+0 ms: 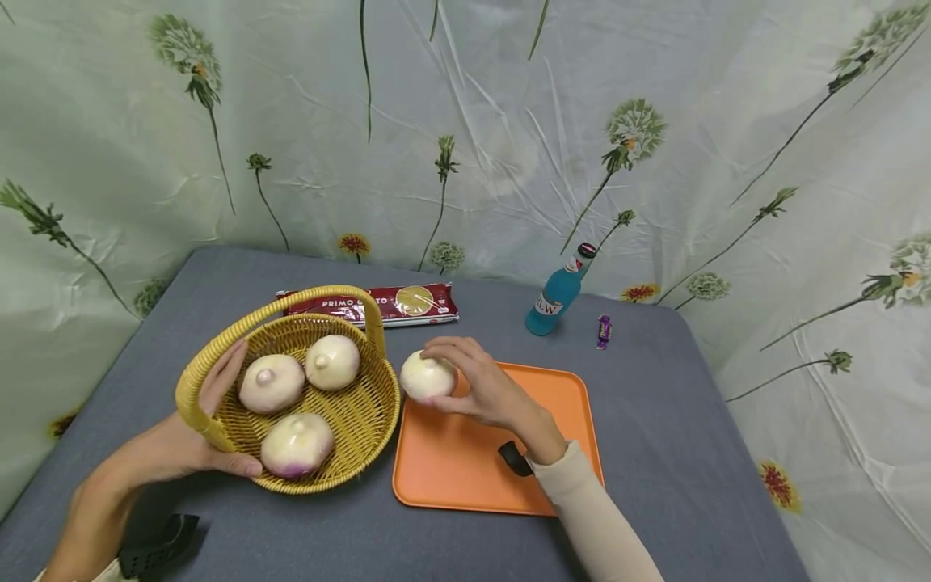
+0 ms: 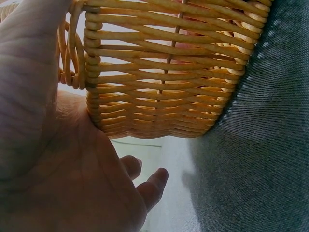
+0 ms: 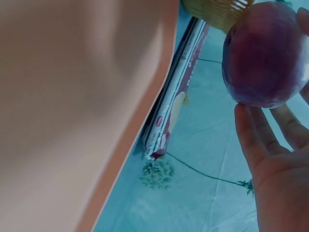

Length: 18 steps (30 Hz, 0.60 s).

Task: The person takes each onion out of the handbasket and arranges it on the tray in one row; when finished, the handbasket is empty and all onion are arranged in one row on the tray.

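Note:
A yellow wicker basket (image 1: 364,436) with a tall handle holds three pale, round turnips, one of them a turnip (image 1: 298,444) with a purple underside. My left hand (image 1: 185,440) rests against the basket's left side, thumb along the front rim. In the left wrist view, the palm lies by the woven wall (image 2: 149,96) and two fingertips stick out past it. Between thumb and fingers, my right hand (image 1: 483,388) grips another turnip (image 1: 427,377) over the orange tray's (image 1: 494,477) far left corner, just right of the basket. Its purple side (image 3: 265,55) shows in the right wrist view.
Behind the basket lies a red packet (image 1: 389,307), partly hidden by the handle. A blue bottle (image 1: 558,295) stands toward the back, with a small purple wrapped candy (image 1: 604,331) to its right. A flower-patterned curtain (image 1: 509,162) hangs behind the grey-covered table (image 1: 655,453).

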Available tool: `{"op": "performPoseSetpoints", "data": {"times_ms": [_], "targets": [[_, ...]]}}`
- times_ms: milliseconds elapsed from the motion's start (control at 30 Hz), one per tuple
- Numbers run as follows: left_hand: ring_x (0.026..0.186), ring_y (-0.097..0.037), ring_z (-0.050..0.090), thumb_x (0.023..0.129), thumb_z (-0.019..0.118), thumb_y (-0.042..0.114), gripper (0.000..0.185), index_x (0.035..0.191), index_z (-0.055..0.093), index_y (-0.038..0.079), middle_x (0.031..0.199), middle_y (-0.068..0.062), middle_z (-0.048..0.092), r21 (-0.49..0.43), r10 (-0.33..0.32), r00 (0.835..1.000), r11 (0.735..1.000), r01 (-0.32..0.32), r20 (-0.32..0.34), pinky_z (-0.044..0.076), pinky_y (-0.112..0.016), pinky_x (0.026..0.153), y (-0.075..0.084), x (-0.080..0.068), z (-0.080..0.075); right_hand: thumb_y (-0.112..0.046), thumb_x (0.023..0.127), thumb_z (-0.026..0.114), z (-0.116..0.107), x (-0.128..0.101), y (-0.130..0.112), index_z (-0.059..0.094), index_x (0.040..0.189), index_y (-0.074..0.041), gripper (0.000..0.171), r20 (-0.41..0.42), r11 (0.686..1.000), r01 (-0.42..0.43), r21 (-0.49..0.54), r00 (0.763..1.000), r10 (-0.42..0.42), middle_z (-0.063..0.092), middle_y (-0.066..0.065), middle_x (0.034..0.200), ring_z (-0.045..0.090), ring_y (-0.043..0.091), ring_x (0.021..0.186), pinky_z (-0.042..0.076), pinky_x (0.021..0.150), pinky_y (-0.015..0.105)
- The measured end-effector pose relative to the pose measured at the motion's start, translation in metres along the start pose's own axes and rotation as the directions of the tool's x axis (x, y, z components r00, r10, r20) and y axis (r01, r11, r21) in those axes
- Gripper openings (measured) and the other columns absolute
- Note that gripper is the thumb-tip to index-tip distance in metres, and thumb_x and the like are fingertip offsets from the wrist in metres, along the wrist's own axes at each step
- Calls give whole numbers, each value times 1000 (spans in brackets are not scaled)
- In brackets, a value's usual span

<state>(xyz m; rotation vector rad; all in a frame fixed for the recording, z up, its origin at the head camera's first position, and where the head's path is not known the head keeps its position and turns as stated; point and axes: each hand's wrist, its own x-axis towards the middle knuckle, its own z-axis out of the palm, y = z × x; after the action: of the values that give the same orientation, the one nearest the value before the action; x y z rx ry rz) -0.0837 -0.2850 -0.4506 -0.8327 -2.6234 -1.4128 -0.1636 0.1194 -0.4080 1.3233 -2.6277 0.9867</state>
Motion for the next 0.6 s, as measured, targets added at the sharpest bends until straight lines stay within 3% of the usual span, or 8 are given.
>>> {"op": "performPoseSetpoints", "data": {"times_ms": [200, 600], "targets": [[146, 1, -12, 48, 99, 12, 156, 160, -9, 6, 162, -31, -10, -10, -51, 999, 999, 51, 7, 0, -2, 105, 2, -1, 1, -24, 85, 82, 1, 1, 6, 56, 134, -9, 57, 17, 998, -58, -19, 998, 58, 56, 8, 140, 48, 26, 130, 41, 108, 48], [146, 0, -12, 49, 99, 12, 155, 160, -10, 7, 164, -26, -11, -15, -54, 998, 998, 54, 12, -2, -3, 105, 2, -1, 1, -26, 84, 82, 3, 3, 15, 56, 125, -9, 51, 40, 985, -148, -89, 988, 152, 58, 9, 134, 50, 28, 120, 44, 101, 46]]}}
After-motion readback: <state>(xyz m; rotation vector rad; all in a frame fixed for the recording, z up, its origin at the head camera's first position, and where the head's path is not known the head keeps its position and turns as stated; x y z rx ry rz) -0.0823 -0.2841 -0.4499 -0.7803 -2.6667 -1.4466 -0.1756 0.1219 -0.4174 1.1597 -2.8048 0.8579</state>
